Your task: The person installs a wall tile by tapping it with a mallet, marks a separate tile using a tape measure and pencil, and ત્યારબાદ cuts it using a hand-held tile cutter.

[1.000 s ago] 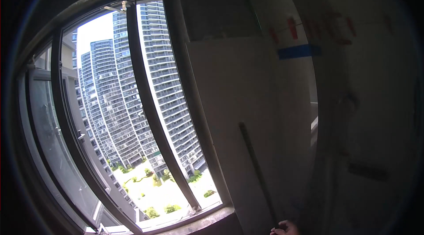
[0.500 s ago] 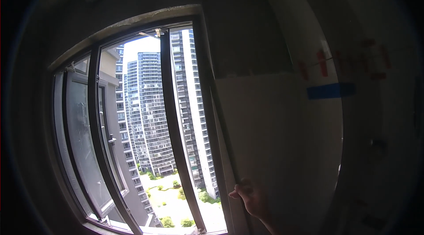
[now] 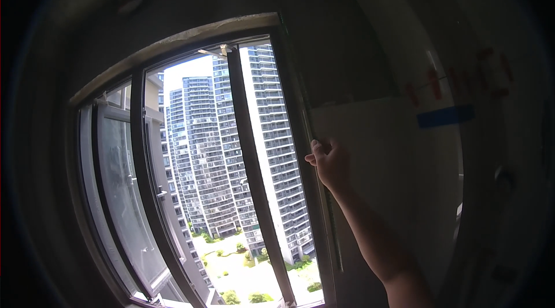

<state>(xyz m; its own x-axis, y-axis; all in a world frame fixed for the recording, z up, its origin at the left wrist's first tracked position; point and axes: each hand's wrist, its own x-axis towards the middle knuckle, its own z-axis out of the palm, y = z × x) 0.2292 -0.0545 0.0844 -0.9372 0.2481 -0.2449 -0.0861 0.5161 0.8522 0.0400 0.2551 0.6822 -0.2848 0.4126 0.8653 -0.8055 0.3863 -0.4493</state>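
Note:
My right hand is raised at the right edge of a dark-framed window, its forearm rising from the lower right. Its fingers are curled in, with the thumb pointing up, close to the border between window and wall. Whether they pinch a thin item there is too dark to make out. Beside the hand, to its right, is a grey wall panel, lighter than the dark wall area above it. My left hand does not appear.
An outward-swung glass sash stands at the window's left. Tall buildings and greenery show outside, far below. A blue strip and red marks are on the right wall. Much of the room is dark.
My right hand has risen along the window's right edge, and more of the forearm shows. The window has shifted slightly right and down in the view.

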